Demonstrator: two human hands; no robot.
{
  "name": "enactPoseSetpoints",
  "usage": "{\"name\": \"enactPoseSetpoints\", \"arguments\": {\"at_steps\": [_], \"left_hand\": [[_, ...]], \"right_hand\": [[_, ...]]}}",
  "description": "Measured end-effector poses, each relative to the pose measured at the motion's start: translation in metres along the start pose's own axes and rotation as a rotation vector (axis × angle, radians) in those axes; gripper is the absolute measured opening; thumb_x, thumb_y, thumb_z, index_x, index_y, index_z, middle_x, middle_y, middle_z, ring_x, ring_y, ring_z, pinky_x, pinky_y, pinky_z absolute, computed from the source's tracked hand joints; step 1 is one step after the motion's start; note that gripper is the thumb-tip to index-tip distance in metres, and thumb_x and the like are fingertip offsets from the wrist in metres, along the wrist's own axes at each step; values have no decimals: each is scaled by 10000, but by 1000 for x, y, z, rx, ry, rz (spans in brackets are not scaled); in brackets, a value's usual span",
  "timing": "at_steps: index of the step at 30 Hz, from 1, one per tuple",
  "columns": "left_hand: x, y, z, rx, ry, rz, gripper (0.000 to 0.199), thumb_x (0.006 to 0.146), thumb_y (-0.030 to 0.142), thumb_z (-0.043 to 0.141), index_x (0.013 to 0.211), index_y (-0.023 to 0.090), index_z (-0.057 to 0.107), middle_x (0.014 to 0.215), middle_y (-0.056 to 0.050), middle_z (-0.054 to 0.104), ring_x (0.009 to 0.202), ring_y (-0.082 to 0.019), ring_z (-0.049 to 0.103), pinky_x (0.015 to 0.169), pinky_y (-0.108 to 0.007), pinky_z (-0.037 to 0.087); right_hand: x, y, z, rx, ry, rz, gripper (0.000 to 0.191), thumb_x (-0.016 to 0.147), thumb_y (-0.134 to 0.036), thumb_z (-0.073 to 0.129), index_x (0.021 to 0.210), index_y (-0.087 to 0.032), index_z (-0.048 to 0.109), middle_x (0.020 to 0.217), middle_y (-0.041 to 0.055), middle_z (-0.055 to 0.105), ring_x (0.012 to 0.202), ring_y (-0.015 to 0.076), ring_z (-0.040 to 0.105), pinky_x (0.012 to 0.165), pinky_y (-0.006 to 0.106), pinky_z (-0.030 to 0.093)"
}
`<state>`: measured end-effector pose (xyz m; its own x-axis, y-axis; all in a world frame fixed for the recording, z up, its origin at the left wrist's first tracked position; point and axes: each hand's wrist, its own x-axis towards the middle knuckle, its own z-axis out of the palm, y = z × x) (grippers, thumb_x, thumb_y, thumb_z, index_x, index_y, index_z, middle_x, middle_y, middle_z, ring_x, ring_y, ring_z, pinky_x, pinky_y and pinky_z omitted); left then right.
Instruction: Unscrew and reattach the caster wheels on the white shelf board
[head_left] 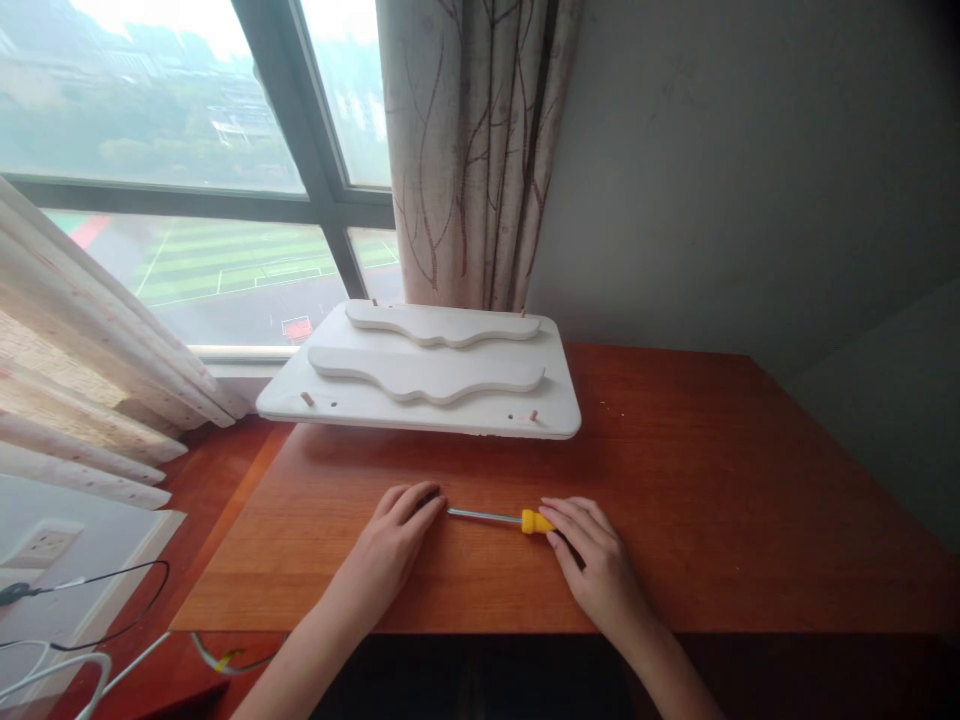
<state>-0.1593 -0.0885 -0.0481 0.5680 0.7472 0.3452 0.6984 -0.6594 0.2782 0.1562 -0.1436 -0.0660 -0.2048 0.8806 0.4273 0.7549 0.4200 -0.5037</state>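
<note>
A screwdriver (pixel 534 521) with a yellow handle and a metal shaft lies level just above or on the wooden table (pixel 675 480). My right hand (pixel 592 550) is closed round its handle. Near the shaft's tip, my left hand (pixel 401 525) rests with thumb and fingers together; whether they hold something small is hidden. Beyond both hands is a white board (pixel 465 415) with rounded corners, short wooden dowels and small holes. Two white wavy-edged pieces lie on it, a rear one (pixel 442 325) and a front one (pixel 427 380).
A window (pixel 247 260) and a patterned curtain (pixel 465 150) stand behind the board. Another curtain (pixel 75 370) hangs at the left, above a wall socket (pixel 49 545) and loose cables (pixel 97 660). The table's front edge runs below my hands.
</note>
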Motion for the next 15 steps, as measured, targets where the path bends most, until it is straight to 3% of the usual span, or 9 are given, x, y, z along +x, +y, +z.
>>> {"name": "enactPoseSetpoints", "arguments": {"at_steps": [15], "left_hand": [[-1,-98,-30,181,56,-161,382,983,231,400,1226,156,685,1268,-129,670,1105,-314,591,980,-477,522]], "right_hand": [[96,-20,58,212,74,-38,226,907,-130,637,1093,-228,719,1068,73,698,1012,217,618,918,390,545]]}}
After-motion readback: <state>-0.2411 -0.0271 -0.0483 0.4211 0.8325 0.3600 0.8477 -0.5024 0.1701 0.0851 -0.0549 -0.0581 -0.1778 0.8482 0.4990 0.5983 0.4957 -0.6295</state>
